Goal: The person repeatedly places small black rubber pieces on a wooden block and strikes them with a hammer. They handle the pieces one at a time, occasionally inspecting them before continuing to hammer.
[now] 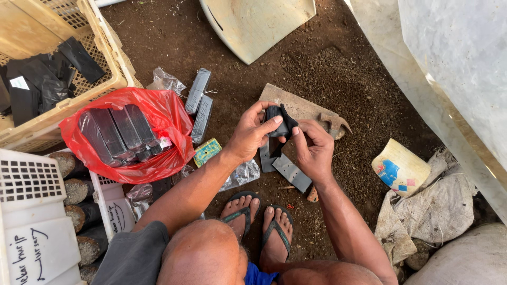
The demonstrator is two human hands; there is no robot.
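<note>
Both hands hold a small black plastic bag (pixel 279 122) above the dirt floor. My left hand (pixel 252 133) pinches its upper left edge with thumb and fingers. My right hand (pixel 314 149) grips its right side, with the thumb pressed against it. Below the hands lie flat grey strips (pixel 290 171) on the soil. A hammer (pixel 332 124) rests on a wooden board (pixel 296 105) just behind the hands. My two feet in sandals (pixel 259 219) are planted under the hands.
A red plastic bag (pixel 163 121) holds packs of black bags (pixel 119 132). Two more packs (pixel 198 103) lie beside it. A beige crate (pixel 100 47) with black bags is at the upper left, a white crate (pixel 31 184) with filled soil bags at the left, and sacks (pixel 433 211) at the right.
</note>
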